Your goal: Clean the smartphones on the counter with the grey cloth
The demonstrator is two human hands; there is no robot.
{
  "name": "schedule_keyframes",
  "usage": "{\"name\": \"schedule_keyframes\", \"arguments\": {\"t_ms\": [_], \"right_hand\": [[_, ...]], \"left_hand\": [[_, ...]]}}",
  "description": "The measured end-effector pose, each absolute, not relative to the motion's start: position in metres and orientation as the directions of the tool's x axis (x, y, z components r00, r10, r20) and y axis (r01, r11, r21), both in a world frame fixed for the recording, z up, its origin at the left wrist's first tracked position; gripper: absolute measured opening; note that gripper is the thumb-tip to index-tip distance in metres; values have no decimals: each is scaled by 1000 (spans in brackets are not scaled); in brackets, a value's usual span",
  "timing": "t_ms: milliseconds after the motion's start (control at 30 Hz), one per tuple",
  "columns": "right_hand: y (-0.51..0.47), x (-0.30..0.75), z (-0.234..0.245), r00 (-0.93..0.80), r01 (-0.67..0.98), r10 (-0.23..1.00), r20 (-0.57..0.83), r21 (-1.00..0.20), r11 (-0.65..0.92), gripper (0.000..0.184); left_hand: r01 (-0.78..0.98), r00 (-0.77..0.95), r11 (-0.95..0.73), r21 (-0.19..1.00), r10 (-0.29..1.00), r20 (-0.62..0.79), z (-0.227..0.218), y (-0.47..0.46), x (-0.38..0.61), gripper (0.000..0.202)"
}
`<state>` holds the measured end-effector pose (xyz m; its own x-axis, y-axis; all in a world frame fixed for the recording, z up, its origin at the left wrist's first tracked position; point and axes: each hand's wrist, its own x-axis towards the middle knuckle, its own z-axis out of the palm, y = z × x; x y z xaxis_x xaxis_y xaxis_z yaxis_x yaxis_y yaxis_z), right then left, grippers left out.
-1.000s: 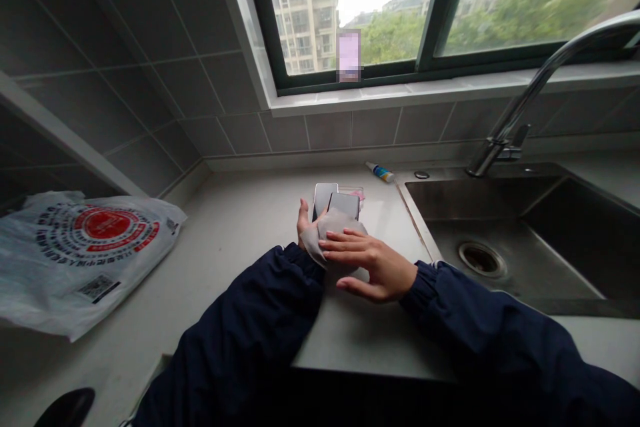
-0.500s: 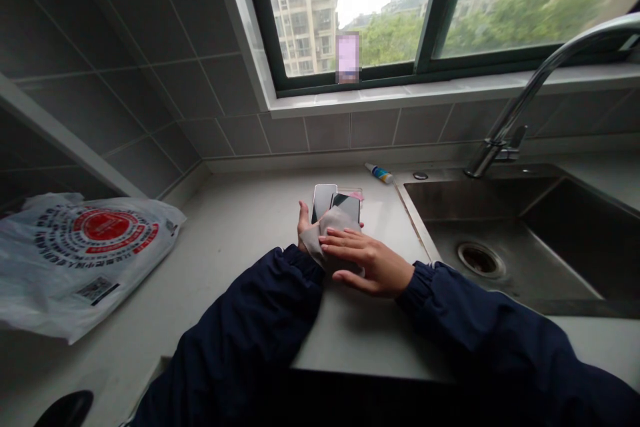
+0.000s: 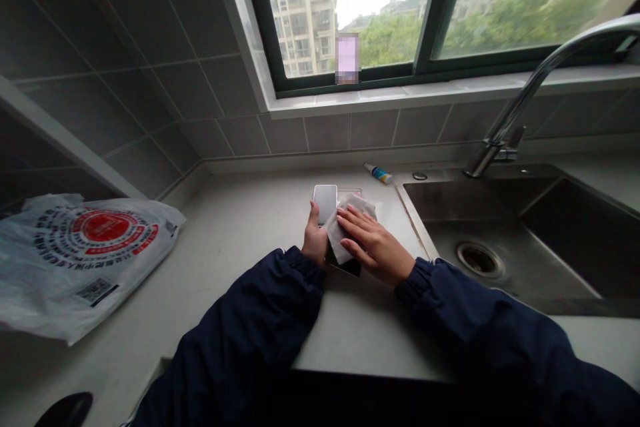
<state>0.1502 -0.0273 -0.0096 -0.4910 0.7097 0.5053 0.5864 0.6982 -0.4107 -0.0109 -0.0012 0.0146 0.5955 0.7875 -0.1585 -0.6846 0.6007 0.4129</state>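
Bag: to your far left on the counter lies a crumpled white plastic bag [image 3: 75,260] with a red circular print and a square code, well apart from your hands.

Counter: a pale grey stone countertop [image 3: 235,280] runs under everything, meeting a grey tiled wall [image 3: 150,60].

Left hand: your left hand [image 3: 315,240] is closed around a slim phone with a glossy silver face [image 3: 325,204], holding it nearly upright, with your thumb [image 3: 313,215] along its left edge.

Right hand: your right hand [image 3: 373,245] is partly open, its fingers [image 3: 355,223] slightly spread and curved, pressing a crumpled pale grey cloth [image 3: 347,227] against a dark glass phone [image 3: 345,267]. That phone sits under the cloth, just beside your left hand, with only its lower edge showing.

Tube: a small white tube with a blue label [image 3: 379,173] lies near the wall, beyond your hands.

Sink: to your right is a brushed stainless steel sink [image 3: 500,240] with a round drain [image 3: 479,259], and a curved chrome faucet [image 3: 520,107] rises behind it.
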Motion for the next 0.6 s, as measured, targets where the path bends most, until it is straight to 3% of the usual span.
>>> {"name": "schedule_keyframes", "arguments": {"t_ms": [267, 600], "right_hand": [[-19, 154, -21, -383, 712, 776, 501, -375, 593, 72], [-16, 157, -23, -301, 744, 817, 492, -415, 524, 74]], "left_hand": [[-647, 653, 649, 400, 743, -148, 19, -3, -10, 90], [-660, 616, 596, 457, 778, -124, 13, 0, -17, 82]]}}
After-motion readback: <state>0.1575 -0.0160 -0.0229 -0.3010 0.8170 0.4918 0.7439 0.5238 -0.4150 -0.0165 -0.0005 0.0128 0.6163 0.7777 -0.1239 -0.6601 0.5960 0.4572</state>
